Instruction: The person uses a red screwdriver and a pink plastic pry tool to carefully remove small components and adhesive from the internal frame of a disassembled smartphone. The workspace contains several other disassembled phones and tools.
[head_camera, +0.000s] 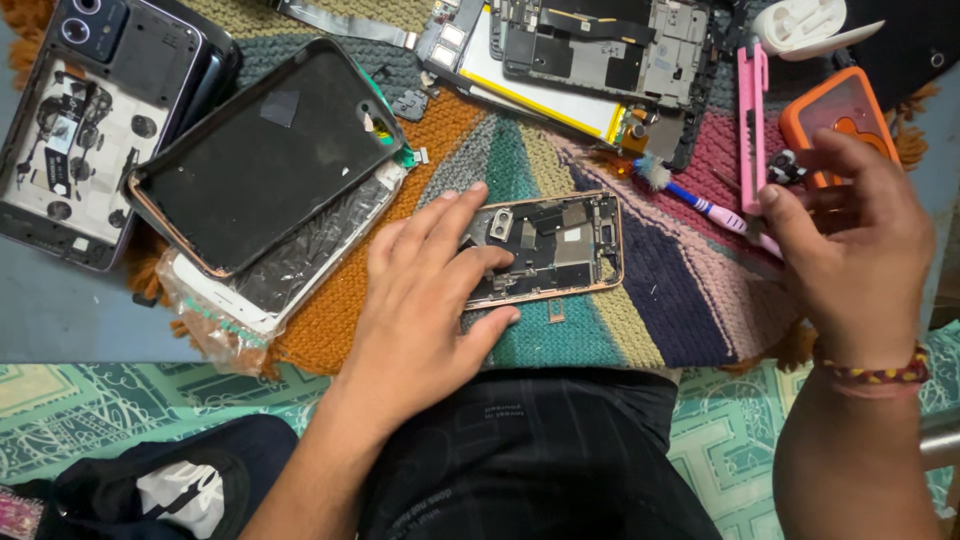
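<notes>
Below, a striped knitted mat (660, 300) of orange, teal, navy and pink covers the desk (60, 320), and I work over it with both bare hands. Upper left lies a dark phone back (90, 120) with its camera block showing, and beside it a black phone case (265, 150) rests tilted on a white phone wrapped in clear plastic (270, 290). At the top of the mat sits a larger opened phone body (590, 60) with circuit boards and a yellow-edged panel exposed.

At the centre lies a small stripped phone frame (560, 245), copper-rimmed, its inner parts facing up. My left hand (430, 300) lies flat on the frame's left end, fingers spread and pressing it down, thumb just below its lower edge; this grip is wide, holding nothing closed.

My right hand (855, 250) hovers over the mat's right edge, its grip narrowed, fingertips pinched together on a small dark part (785, 170) that I cannot identify. Just beside it lie an orange case (840, 110), a pink utility knife (752, 130) and a blue-handled toothbrush (690, 195).
</notes>
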